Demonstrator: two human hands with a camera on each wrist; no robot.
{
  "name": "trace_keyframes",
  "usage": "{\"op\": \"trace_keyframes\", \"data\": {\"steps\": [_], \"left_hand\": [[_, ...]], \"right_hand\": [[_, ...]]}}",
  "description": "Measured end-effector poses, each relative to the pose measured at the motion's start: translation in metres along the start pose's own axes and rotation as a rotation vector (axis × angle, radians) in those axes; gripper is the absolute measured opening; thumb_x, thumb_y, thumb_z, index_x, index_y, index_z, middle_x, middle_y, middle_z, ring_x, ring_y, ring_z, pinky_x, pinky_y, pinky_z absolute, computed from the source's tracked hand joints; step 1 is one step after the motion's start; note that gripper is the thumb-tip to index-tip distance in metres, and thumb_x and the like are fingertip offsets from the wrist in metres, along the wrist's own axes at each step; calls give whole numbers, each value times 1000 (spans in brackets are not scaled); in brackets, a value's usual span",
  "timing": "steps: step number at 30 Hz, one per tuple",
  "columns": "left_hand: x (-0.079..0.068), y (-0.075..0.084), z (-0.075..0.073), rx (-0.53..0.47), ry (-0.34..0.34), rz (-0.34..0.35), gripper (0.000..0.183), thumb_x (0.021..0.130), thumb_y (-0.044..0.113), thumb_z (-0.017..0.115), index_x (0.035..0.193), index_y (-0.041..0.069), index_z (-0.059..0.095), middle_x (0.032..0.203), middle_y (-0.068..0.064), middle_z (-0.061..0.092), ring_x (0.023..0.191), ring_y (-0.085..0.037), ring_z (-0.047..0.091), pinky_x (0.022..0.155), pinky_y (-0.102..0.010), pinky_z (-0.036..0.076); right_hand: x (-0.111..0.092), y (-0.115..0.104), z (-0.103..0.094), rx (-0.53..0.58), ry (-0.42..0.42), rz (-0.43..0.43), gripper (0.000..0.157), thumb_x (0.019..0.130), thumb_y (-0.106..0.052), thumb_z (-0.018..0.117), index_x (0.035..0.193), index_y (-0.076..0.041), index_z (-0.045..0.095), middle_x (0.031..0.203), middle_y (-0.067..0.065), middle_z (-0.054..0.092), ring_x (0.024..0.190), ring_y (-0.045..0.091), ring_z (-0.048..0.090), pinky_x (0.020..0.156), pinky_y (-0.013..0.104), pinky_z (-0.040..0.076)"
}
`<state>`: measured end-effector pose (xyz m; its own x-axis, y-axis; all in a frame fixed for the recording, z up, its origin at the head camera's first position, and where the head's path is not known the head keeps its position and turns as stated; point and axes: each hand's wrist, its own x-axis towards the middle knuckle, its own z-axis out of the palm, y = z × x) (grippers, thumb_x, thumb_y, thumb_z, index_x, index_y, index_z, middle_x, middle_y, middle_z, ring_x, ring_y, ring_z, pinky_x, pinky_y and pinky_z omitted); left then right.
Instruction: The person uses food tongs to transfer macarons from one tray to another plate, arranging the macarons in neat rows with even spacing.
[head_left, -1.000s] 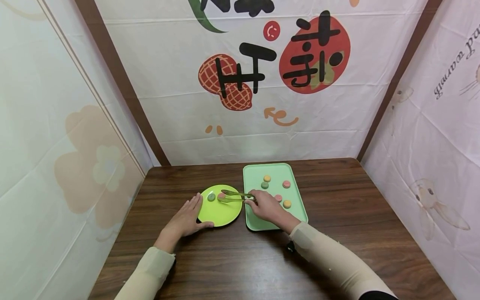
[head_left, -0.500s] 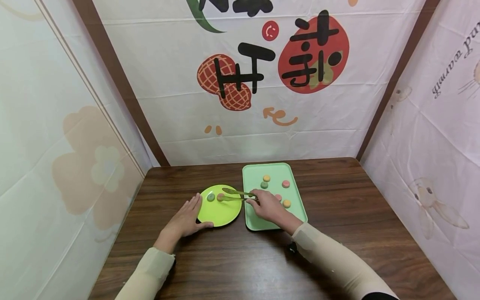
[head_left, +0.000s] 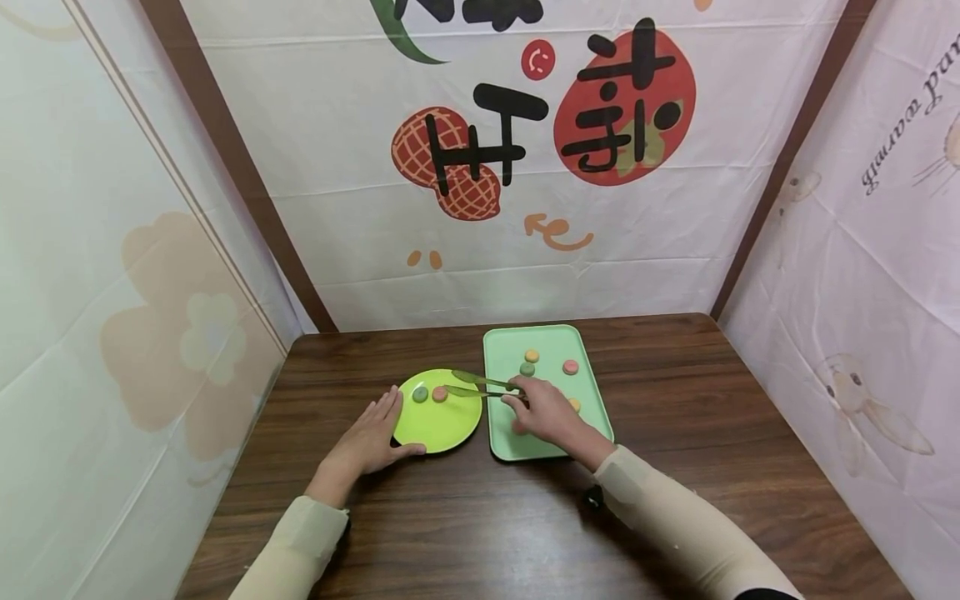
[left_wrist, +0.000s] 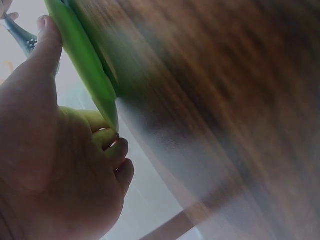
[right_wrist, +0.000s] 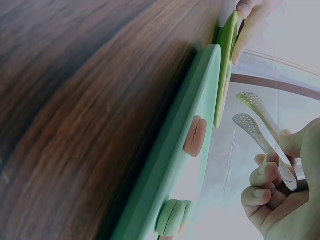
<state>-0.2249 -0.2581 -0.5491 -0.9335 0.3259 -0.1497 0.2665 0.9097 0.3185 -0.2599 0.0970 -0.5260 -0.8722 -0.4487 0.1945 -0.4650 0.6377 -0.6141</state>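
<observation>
My left hand [head_left: 375, 435] rests against the left side of a lime-green plate [head_left: 442, 433], fingers along the rim and thumb near its front edge. On that plate lie a green macaron [head_left: 420, 394] and a pink macaron [head_left: 439, 393], side by side. My right hand [head_left: 551, 410] grips green tongs [head_left: 469, 377] above the tray's left part. Their perforated tips stand apart with nothing between them, just right of the pink macaron. In the right wrist view the tongs [right_wrist: 262, 141] are clear of the tray, held between thumb and fingers.
A mint-green tray [head_left: 517, 451] stands right of the plate on the brown wooden table [head_left: 465, 517]. On it are yellow macarons [head_left: 532, 356], a green macaron [head_left: 527, 368] and a pink macaron [head_left: 571, 367]; my right hand hides part of it. Printed cloth walls enclose the table.
The tongs have let go of the pink macaron, which stays on the plate. My right hand has drawn them back to the right. My left hand keeps its place.
</observation>
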Motion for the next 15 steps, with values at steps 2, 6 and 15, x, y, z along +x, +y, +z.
{"op": "trace_keyframes", "data": {"steps": [2, 6, 15], "left_hand": [[0, 0, 0, -3, 2, 1, 120, 96, 71, 67, 168, -9, 13, 177, -28, 11, 164, -42, 15, 134, -56, 15], [0, 1, -1, -4, 2, 6, 120, 96, 71, 68, 168, -10, 14, 176, -28, 11, 164, -42, 16, 134, -56, 16], [0, 0, -1, 2, -3, -2, 122, 95, 73, 66, 168, -9, 14, 177, -28, 11, 164, -42, 16, 134, -56, 16]], "right_hand": [[-1, 1, -2, 4, 3, 0, 25, 110, -27, 66, 122, -6, 72, 87, -3, 71, 70, 9, 61, 63, 34, 53], [-2, 4, -6, 2, 13, 3, 19, 109, -26, 68, 117, -10, 73, 81, -6, 66, 64, 9, 54, 57, 31, 48], [-8, 16, -13, -11, 75, -13, 27, 109, -24, 68, 122, -1, 74, 93, 0, 72, 70, 9, 58, 63, 33, 52]]}}
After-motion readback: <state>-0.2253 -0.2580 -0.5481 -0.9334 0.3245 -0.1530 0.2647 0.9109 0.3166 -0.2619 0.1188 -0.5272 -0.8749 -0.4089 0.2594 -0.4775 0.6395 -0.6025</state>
